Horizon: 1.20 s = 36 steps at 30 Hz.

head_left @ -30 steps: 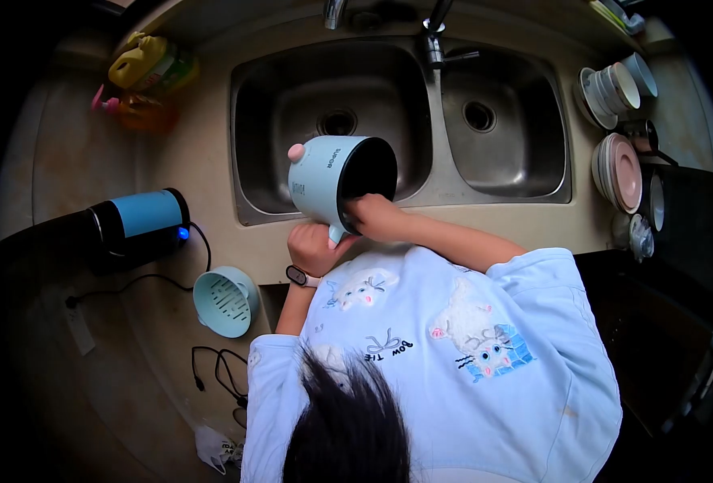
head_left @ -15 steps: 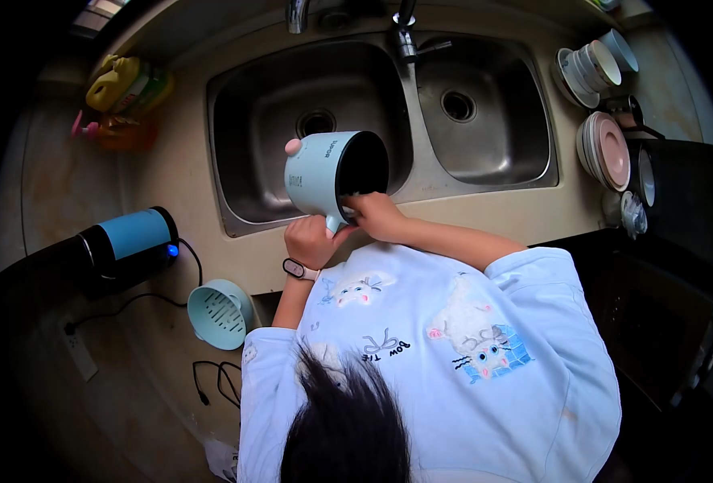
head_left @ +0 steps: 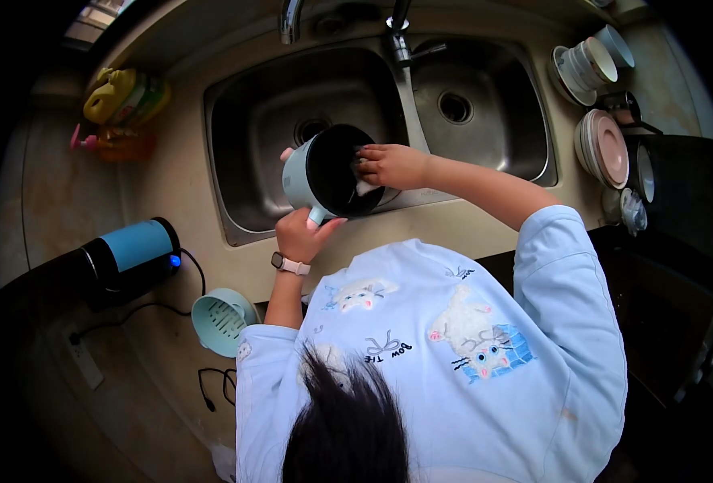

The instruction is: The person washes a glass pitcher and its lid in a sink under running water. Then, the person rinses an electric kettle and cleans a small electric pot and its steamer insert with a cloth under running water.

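Note:
A pale blue electric cooking pot (head_left: 296, 185) with a dark inside is tilted over the front of the left sink basin (head_left: 248, 173), its mouth turned up and to the right. My left hand (head_left: 296, 233) is closed around the pot's handle (head_left: 315, 216). At the right side of the mouth, my right hand (head_left: 395, 167) reaches in with fingers bent. Under those fingers a white cloth or wipe (head_left: 364, 187) shows against the dark inner wall. The fingertips of my right hand are partly hidden within the pot.
A faucet (head_left: 290, 22) hangs over the left basin; the right basin (head_left: 485, 141) adjoins it. Yellow (head_left: 111, 97) and orange (head_left: 127, 145) bottles stand left. Nearer are a blue-black appliance (head_left: 135, 245) and a slotted pale blue basket (head_left: 226, 322). Stacked cups (head_left: 586, 68) and plates (head_left: 610, 149) are right.
The pot has turned so its opening faces more upward toward me. My right hand has moved from the near lower rim up to the right side of the opening, with the white cloth.

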Each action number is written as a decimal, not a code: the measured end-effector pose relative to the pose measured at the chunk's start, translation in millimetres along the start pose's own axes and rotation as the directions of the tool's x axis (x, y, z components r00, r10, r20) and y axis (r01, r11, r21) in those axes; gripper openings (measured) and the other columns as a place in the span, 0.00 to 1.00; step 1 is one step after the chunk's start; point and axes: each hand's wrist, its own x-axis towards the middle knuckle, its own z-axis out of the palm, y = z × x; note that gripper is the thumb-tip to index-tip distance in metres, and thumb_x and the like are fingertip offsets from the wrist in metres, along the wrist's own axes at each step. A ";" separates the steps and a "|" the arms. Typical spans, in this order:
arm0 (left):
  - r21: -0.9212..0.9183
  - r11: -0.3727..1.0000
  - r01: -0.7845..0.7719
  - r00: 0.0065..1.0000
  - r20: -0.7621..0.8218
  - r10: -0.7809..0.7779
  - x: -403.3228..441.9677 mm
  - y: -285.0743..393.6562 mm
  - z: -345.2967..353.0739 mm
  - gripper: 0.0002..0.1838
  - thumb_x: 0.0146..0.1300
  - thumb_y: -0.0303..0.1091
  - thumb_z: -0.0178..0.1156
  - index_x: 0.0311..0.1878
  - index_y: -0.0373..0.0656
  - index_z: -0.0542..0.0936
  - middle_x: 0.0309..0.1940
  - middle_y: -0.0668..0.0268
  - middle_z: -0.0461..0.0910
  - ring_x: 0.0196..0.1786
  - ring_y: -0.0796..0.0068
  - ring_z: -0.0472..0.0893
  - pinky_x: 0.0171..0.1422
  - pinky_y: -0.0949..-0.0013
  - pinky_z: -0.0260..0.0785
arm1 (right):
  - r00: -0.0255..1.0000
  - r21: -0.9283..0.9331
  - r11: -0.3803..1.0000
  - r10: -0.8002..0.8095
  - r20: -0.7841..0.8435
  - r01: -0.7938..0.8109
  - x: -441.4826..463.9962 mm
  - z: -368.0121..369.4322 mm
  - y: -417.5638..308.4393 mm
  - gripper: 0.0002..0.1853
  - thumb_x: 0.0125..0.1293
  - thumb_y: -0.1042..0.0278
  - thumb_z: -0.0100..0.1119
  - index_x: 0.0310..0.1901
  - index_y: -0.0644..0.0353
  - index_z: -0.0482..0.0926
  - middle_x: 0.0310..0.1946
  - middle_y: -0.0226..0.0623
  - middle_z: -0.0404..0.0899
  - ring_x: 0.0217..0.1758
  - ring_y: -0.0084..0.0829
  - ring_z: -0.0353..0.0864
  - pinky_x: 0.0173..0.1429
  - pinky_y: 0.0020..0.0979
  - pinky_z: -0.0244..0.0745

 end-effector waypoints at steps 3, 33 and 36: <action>-0.012 0.999 0.043 0.999 -0.016 -0.043 0.4 0.6 3.3 0.24 0.32 0.49 0.71 0.14 0.38 0.71 0.12 0.58 0.71 0.16 0.58 0.71 0.21 0.65 0.63 | 0.918 0.105 0.937 0.297 0.264 -0.334 17.7 11.1 -24.6 0.14 0.50 0.67 0.50 0.40 0.57 0.76 0.42 0.37 0.75 0.51 0.38 0.70 0.55 0.33 0.66; -0.401 0.851 0.340 0.940 0.175 -0.293 16.3 8.6 -17.9 0.19 0.40 0.39 0.69 0.17 0.33 0.73 0.10 0.60 0.71 0.14 0.77 0.64 0.20 0.70 0.60 | 0.821 -0.129 0.811 -0.566 0.073 0.571 116.2 -23.9 28.8 0.06 0.44 0.67 0.54 0.21 0.57 0.78 0.32 0.32 0.75 0.38 0.35 0.73 0.43 0.32 0.70; -0.291 0.899 0.328 0.944 0.144 -0.298 14.3 8.8 -20.8 0.19 0.40 0.40 0.70 0.16 0.33 0.73 0.10 0.58 0.71 0.13 0.71 0.66 0.20 0.69 0.60 | 0.854 -0.128 0.845 -0.519 0.038 0.519 108.0 -21.0 46.0 0.05 0.44 0.67 0.54 0.20 0.55 0.79 0.30 0.30 0.76 0.42 0.33 0.71 0.46 0.31 0.67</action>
